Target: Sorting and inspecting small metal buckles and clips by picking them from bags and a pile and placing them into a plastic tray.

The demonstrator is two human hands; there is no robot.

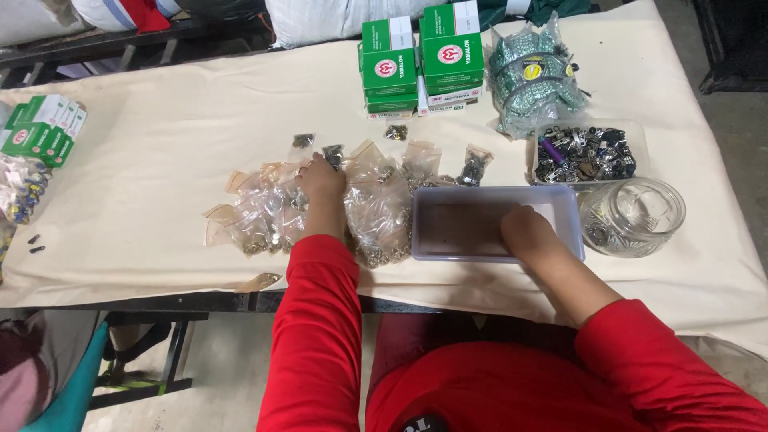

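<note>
On the long cream-clothed table (pixel 160 144), the right hand (pixel 524 230) rested inside a shallow rectangular clear plastic tray (pixel 496 192), its grip impossible to tell, while the left hand (pixel 322 180) lay fingers-down on a heap of small clear zip bags holding metal parts (pixel 376 212), one bag at its fingertips.

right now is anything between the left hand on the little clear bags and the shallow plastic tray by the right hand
Only more bags. The left hand rests on the pile of small clear plastic bags, and another heap of filled bags lies between it and the shallow translucent plastic tray, where the right hand sits.
</note>
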